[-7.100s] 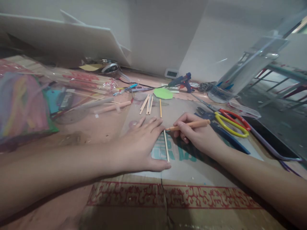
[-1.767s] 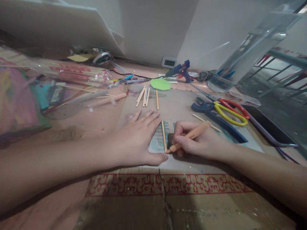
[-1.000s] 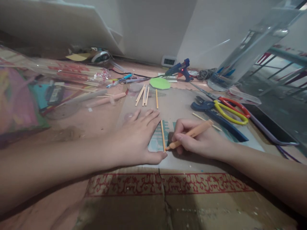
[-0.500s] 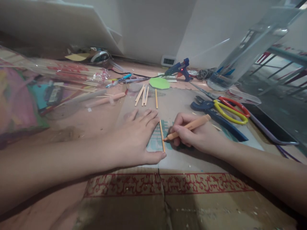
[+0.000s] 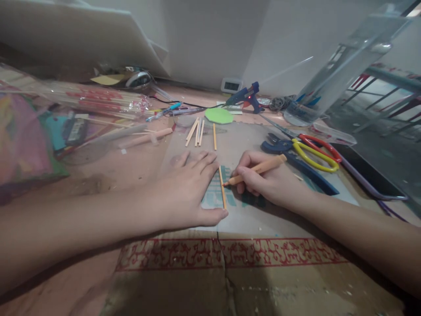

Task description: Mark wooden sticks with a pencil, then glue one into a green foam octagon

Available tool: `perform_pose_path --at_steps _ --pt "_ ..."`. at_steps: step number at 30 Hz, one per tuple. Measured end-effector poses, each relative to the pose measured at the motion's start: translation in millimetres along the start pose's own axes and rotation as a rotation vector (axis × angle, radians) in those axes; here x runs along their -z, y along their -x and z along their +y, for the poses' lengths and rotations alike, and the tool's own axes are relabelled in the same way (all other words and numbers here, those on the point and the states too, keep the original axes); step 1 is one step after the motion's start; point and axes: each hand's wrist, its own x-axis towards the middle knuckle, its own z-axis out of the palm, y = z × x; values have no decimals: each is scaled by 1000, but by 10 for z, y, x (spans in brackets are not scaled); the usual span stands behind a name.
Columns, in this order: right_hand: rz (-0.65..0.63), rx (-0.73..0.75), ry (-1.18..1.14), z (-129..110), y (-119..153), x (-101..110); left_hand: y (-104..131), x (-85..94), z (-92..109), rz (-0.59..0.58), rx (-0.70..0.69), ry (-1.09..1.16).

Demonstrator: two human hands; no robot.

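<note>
My left hand (image 5: 197, 188) lies flat with fingers spread, its index fingertip and thumb tip at the two ends of a thin wooden stick (image 5: 222, 189). The stick rests on a translucent sheet (image 5: 243, 221). In my right hand (image 5: 263, 177) is an orange marker (image 5: 259, 168), its tip touching the stick around the middle. Beyond my left hand lie several short pale sticks (image 5: 198, 132) and one orange-yellow stick (image 5: 215, 137). A green octagonal piece (image 5: 219, 116) sits just behind them.
To the right are blue pliers (image 5: 305, 173), scissors with red and yellow handles (image 5: 315, 153) and a phone (image 5: 370, 171). A blue glue gun (image 5: 246, 97) with a red light and a clear cylinder (image 5: 309, 105) stand behind. Bagged sticks (image 5: 98, 98) and a marker cap end (image 5: 148, 137) lie left.
The marker tip has moved a little away from me along the stick, carried by my right hand. My left hand stays in place on the stick.
</note>
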Motion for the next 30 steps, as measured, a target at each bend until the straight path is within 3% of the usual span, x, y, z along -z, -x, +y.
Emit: perform_pose_path --at_steps 7,15,24,30 --pt "-87 -15 -7 -29 26 10 0 -18 -13 12 -14 7" --pt "39 -1 49 50 -72 32 -13 -10 -9 -6 -8 34" --pt "-32 -5 6 49 -46 43 -13 -1 -9 4 -5 57" --pt "61 6 40 47 -92 45 -7 -21 -31 15 -28 57"
